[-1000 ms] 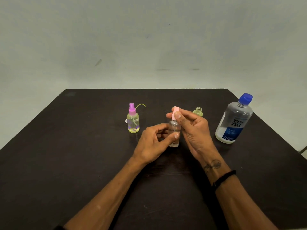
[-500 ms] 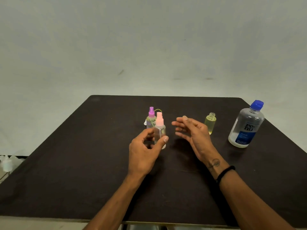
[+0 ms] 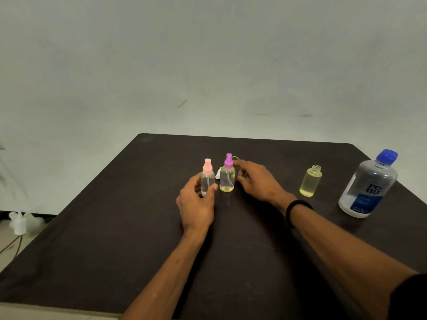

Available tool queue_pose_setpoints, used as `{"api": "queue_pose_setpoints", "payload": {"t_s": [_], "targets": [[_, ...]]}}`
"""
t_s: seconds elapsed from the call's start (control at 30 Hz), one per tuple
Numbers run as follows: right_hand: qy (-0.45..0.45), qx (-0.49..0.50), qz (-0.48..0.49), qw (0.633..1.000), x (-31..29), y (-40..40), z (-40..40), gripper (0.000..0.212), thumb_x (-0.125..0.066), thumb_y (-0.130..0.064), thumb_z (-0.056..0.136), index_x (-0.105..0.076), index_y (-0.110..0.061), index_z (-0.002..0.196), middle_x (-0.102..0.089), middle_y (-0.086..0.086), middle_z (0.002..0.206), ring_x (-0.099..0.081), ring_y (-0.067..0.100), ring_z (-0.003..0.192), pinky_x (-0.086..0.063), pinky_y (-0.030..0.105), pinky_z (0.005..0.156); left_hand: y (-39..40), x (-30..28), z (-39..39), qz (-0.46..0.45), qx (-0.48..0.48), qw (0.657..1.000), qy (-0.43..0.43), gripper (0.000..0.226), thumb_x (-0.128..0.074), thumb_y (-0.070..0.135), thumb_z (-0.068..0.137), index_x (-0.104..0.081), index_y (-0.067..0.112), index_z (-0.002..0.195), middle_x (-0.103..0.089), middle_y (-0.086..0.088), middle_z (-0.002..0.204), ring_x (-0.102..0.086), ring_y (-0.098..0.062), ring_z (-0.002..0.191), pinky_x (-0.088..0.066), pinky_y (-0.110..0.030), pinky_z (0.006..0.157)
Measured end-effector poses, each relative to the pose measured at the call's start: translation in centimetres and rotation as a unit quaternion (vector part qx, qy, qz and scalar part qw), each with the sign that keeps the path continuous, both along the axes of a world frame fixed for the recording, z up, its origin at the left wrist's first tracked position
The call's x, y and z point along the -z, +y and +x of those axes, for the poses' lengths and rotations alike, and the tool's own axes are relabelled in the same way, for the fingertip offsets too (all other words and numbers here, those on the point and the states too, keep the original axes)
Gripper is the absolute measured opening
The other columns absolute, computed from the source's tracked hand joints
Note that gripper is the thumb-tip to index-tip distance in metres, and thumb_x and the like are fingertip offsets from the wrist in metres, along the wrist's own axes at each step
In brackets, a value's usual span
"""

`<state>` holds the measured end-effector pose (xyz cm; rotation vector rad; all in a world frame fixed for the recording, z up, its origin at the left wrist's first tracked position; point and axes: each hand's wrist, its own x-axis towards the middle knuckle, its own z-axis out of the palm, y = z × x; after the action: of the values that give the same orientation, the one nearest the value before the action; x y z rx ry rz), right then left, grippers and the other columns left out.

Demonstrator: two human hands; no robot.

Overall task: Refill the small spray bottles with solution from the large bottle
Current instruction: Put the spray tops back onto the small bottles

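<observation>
Head view. Left hand (image 3: pixel 196 199) wraps the pink-capped spray bottle (image 3: pixel 207 179), which has shifted left in half a second and now stands capped just beside the purple-capped bottle (image 3: pixel 227 175); judged refilled. Right hand (image 3: pixel 258 181), no longer at the pink cap, is open, empty, fingers near the purple one. Uncapped bottle (image 3: pixel 310 181) and large bottle (image 3: pixel 367 185) at 3 o'clock. Table (image 3: pixel 115 227): bare room toward 6 and 9 o'clock; large bottle near the right edge.
</observation>
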<state>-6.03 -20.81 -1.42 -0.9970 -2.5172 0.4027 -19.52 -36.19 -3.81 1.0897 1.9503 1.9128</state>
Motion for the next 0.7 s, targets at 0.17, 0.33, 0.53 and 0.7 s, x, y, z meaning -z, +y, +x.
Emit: {"api": "queue_pose_setpoints", "payload": {"t_s": [0.17,0.33,0.53,0.7], "targets": [[-0.155,-0.038,-0.016,0.987,-1.9,1.2,-1.7,0.06,-0.044,-0.019,0.107,-0.031,-0.043,0.16,-0.053,-0.001,0.117,-0.059,0.026,0.112,-0.052,0.048,0.099,1.1,-0.1,-1.4,-0.02,0.019,1.0,0.005,0.043,-0.082,0.016,0.088,-0.07,0.019,0.129,-0.064,0.031,0.089,-0.06,0.025,0.082,-0.044,0.003,0.073],[-0.202,-0.044,-0.036,0.978,-2.2,2.0,-2.5,0.052,-0.044,-0.021,0.106,-0.04,-0.043,0.154,-0.052,0.005,0.132,-0.061,0.032,0.113,-0.054,0.047,0.097,1.2,0.5,-1.9,-0.048,0.027,0.998,0.001,0.063,-0.088,0.017,0.081,-0.062,0.018,0.139,-0.067,0.019,0.111,-0.065,0.013,0.099,-0.044,0.0,0.084],[-0.056,0.001,-0.043,0.998,-1.3,1.2,0.3,0.036,-0.04,-0.012,0.106,-0.072,-0.022,0.118,-0.054,-0.01,0.1,-0.05,0.01,0.1,-0.044,0.031,0.091,-0.2,-0.1,-0.6,-0.019,-0.045,0.998,0.047,0.08,-0.086,0.041,0.08,-0.047,0.028,0.149,-0.046,0.005,0.147,-0.045,-0.012,0.133,-0.045,-0.033,0.105],[0.046,0.075,-0.042,0.995,0.5,0.6,1.8,0.033,-0.051,-0.045,0.102,-0.07,-0.033,0.079,-0.063,-0.009,0.096,-0.057,0.01,0.101,-0.046,0.032,0.081,-1.5,-1.1,1.1,0.068,-0.069,0.978,0.186,0.048,-0.083,0.025,0.086,-0.055,0.025,0.126,-0.05,0.013,0.123,-0.048,-0.012,0.109,-0.05,-0.034,0.087]]}}
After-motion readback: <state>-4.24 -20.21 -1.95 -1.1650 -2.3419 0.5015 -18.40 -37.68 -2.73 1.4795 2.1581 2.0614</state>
